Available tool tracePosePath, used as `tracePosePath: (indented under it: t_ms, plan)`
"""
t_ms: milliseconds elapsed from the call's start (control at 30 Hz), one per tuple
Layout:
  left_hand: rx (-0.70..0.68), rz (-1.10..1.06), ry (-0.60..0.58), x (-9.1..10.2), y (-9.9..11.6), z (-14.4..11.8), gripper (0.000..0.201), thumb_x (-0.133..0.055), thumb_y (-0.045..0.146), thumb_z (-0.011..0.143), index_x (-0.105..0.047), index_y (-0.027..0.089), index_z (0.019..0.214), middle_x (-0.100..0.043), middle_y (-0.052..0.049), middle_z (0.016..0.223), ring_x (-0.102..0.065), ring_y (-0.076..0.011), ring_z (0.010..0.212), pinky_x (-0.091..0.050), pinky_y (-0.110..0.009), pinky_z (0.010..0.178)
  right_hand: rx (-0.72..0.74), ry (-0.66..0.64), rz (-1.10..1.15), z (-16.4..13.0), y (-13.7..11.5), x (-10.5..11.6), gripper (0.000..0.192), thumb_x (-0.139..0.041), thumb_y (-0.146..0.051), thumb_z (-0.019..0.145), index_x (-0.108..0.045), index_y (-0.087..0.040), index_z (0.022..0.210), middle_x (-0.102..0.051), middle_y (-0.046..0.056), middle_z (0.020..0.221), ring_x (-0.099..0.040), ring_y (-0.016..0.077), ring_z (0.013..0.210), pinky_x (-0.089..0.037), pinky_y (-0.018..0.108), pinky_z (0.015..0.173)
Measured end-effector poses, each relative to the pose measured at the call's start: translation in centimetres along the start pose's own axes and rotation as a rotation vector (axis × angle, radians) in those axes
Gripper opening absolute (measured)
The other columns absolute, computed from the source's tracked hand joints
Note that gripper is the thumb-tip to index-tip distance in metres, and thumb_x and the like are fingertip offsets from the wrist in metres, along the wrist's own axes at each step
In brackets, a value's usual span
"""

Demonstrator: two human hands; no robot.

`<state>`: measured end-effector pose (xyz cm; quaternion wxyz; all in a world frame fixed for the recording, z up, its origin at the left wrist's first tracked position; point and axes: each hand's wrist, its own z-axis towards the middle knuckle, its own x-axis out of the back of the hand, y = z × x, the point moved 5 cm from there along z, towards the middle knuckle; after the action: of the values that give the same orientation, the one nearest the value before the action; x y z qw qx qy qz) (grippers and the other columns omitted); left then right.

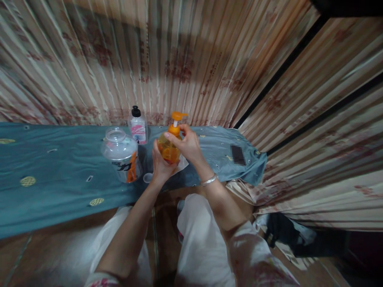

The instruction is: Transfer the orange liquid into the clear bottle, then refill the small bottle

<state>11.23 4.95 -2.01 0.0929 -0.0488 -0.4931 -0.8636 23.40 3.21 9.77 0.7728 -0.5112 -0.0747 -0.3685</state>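
An orange pump bottle stands at the front edge of a table covered in teal cloth. My left hand grips the bottle's body from below and the left. My right hand wraps the bottle's neck just under the orange pump head. A white paper or cloth lies under the bottle. A small white cap sits on the cloth near my left wrist.
A clear plastic jar with an orange-marked label stands left of the bottle. Behind it is a small clear bottle with a black cap. Striped curtains hang behind and to the right. A dark bag lies on the floor at right.
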Motion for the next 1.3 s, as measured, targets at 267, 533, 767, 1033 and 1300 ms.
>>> tracePosePath:
  t_ms: [267, 533, 767, 1033, 1300]
  plan:
    - [-0.015, 0.003, 0.0, 0.1, 0.4, 0.0, 0.12, -0.088, 0.023, 0.051, -0.021, 0.018, 0.151, -0.036, -0.021, 0.153, -0.037, -0.0371, 0.144, -0.033, -0.052, 0.12, 0.036, -0.087, 0.036, -0.1, 0.0, -0.1, 0.039, -0.06, -0.058, 0.084, -0.061, -0.023, 0.103, -0.07, 0.003, 0.099, -0.067, 0.0221, 0.095, -0.053, 0.037, 0.088]
    - [-0.008, 0.004, -0.002, 0.0, 0.1, 0.0, 0.121, -0.089, 0.025, 0.052, -0.02, 0.016, 0.151, -0.035, -0.023, 0.154, -0.035, -0.0384, 0.146, -0.032, -0.051, 0.12, -0.046, 0.002, 0.001, -0.2, -0.1, 0.0, 0.059, -0.075, -0.065, 0.068, -0.061, -0.02, 0.105, -0.07, 0.008, 0.103, -0.067, 0.0257, 0.097, -0.052, 0.041, 0.09]
    - [-0.016, 0.023, -0.003, -0.1, 0.1, -0.1, 0.122, -0.089, 0.022, 0.052, -0.017, 0.019, 0.151, -0.035, -0.022, 0.154, -0.038, -0.0372, 0.144, -0.035, -0.052, 0.119, 0.054, -0.086, 0.131, -0.3, -0.1, -0.8, 0.038, -0.06, -0.055, 0.084, -0.059, -0.022, 0.102, -0.069, 0.004, 0.097, -0.067, 0.0214, 0.092, -0.053, 0.037, 0.088]
    - [-0.037, 0.013, 0.006, -0.2, -0.2, -0.1, 0.124, -0.09, 0.024, 0.051, -0.019, 0.019, 0.152, -0.034, -0.022, 0.155, -0.036, -0.039, 0.145, -0.034, -0.055, 0.118, -0.056, 0.066, 0.039, -0.2, -0.1, -0.4, 0.052, -0.076, -0.059, 0.068, -0.058, -0.021, 0.099, -0.069, 0.008, 0.099, -0.065, 0.0257, 0.095, -0.051, 0.043, 0.091]
    - [-0.066, 0.025, 0.019, -0.3, -0.4, -0.3, 0.12, -0.089, 0.025, 0.053, -0.02, 0.018, 0.151, -0.041, -0.022, 0.149, -0.042, -0.0383, 0.14, -0.037, -0.054, 0.116, 0.039, -0.033, 0.166, -0.5, 0.3, -1.0, 0.043, -0.065, -0.057, 0.079, -0.06, -0.023, 0.105, -0.07, 0.003, 0.098, -0.066, 0.0209, 0.092, -0.051, 0.038, 0.089]
